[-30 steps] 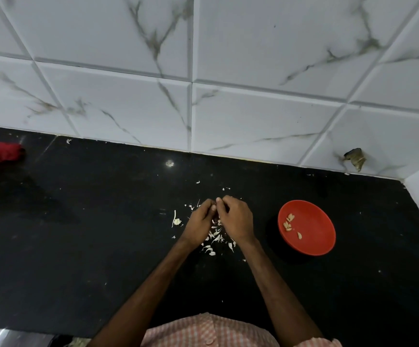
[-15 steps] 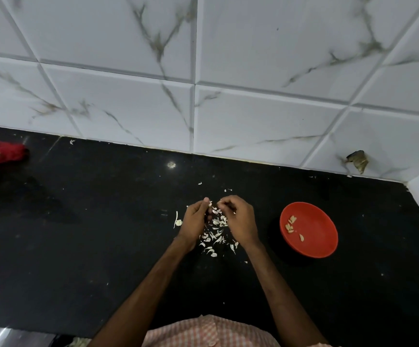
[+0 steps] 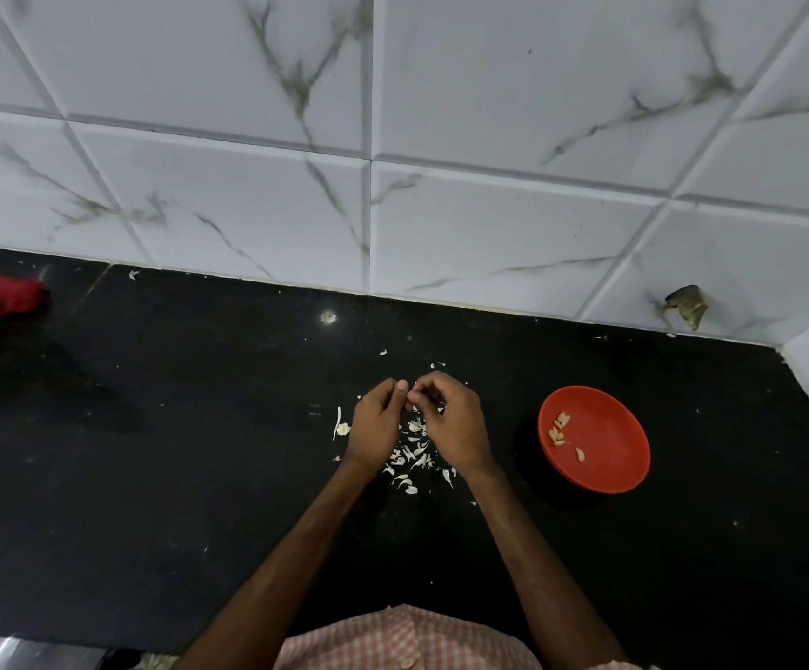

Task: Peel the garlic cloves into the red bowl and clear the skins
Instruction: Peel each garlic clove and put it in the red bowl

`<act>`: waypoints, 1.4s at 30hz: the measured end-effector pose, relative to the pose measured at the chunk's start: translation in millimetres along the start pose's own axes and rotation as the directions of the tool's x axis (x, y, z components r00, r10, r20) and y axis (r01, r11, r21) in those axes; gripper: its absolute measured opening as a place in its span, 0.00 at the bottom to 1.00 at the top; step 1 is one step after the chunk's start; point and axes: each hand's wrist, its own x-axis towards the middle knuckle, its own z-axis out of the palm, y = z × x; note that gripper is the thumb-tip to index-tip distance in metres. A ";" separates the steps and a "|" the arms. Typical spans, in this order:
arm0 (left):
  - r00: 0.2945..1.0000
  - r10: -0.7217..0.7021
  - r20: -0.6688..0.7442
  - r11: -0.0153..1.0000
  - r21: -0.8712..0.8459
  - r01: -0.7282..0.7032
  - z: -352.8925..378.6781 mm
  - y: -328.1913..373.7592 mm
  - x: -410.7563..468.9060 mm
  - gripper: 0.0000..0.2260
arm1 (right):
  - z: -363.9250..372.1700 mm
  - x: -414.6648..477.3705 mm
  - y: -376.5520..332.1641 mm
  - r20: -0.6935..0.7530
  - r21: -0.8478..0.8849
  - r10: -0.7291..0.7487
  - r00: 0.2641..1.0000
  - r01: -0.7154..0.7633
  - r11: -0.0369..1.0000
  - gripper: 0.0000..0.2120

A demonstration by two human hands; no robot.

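Head view: left hand [image 3: 375, 427], right hand [image 3: 455, 427], both curled round garlic clove [image 3: 411, 407]

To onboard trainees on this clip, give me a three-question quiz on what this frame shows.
1. True or false: the red bowl sits right of the right hand.
2. Where do the skins lie? A in the bowl; B on the counter beneath the hands; C on a plate.
3. Fill in: left hand and right hand together pinch one garlic ____.
Key: 1 true; 2 B; 3 clove.
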 end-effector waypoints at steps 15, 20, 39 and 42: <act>0.983 0.170 0.064 0.940 0.289 -0.182 -4.5 -3.6 4.0 0.12 | 12.9 2.2 -5.9 -0.003 0.206 0.254 0.967 -0.248 0.947 0.17; 0.973 0.196 0.118 0.853 0.470 -0.229 -9.0 -1.0 4.8 0.06 | 4.9 3.2 -3.6 0.093 0.227 0.273 0.958 -0.287 0.931 0.17; 0.944 0.312 0.107 0.825 0.462 -0.325 -9.9 4.0 -2.3 0.06 | 0.1 7.1 0.6 0.111 0.346 0.293 0.950 -0.313 0.884 0.19; 0.972 0.224 0.074 0.931 0.277 -0.236 -7.9 -0.2 -1.1 0.11 | 0.8 5.6 1.6 0.035 0.226 0.243 0.969 -0.244 0.943 0.08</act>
